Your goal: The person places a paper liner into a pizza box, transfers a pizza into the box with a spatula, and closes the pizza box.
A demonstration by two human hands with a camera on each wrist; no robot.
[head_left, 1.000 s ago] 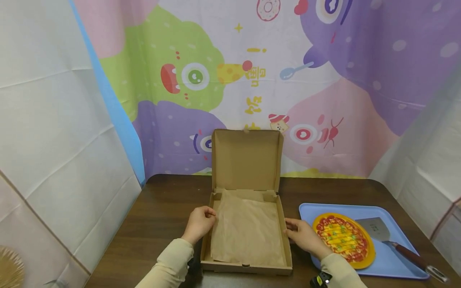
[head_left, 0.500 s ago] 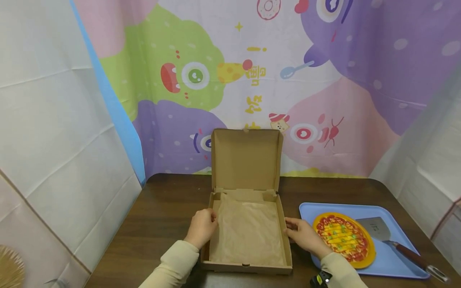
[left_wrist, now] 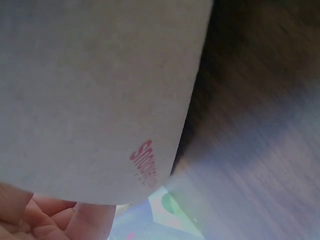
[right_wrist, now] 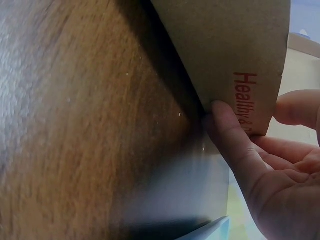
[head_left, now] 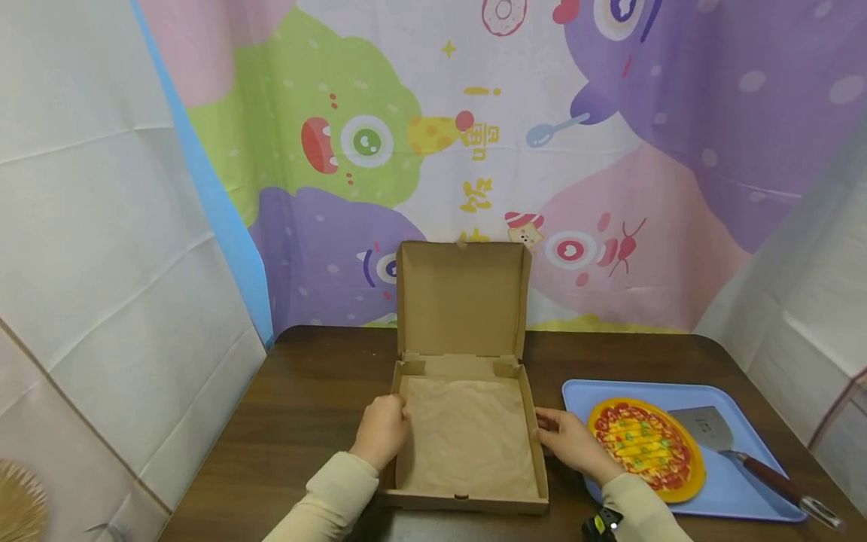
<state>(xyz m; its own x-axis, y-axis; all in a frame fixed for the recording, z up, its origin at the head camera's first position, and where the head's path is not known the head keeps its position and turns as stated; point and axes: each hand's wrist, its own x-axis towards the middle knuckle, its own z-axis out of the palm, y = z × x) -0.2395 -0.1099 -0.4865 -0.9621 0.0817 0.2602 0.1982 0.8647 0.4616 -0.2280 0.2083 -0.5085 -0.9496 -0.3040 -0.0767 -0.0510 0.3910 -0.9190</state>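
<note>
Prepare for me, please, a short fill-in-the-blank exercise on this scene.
1. The tray under the pizza is coloured ____.
2. From the person's side, the tray lies to the ____ of the box.
3. In the right wrist view, the red print beside the right hand begins with the word ____.
Missing words: blue; right; Healthy.

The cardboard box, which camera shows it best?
The head view: it shows nearly the whole box, lid raised, paper inside. The left hand hides a little. The left wrist view shows mainly an outer wall with red print; the right wrist view, another wall, gripped by the right hand.
</note>
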